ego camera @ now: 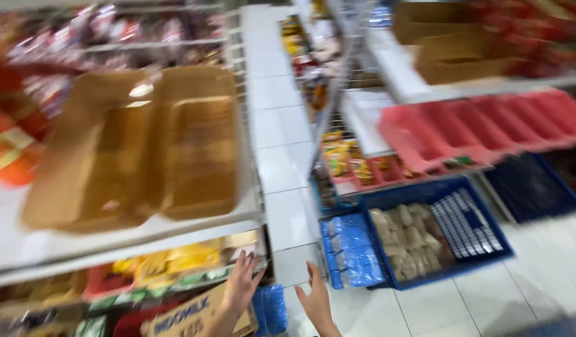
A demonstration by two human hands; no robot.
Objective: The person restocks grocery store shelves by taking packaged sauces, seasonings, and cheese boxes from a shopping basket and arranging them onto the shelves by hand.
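Note:
The view is motion-blurred. My left hand (241,284) is at the bottom centre, fingers spread, resting on a brown cardboard box (197,318) that sits low against the left shelf. My right hand (316,296) is just to its right, open with fingers apart, holding nothing, above the white tiled floor (285,150). A blue plastic packet (272,309) lies between the box and my right hand.
Left shelf carries empty brown cardboard trays (144,146) and yellow packets (175,259) below. On the right, a blue crate (425,237) holds pale packets and blue packs, red bins (488,128) sit above it, another blue crate (531,184) beside. A narrow tiled aisle runs between shelves.

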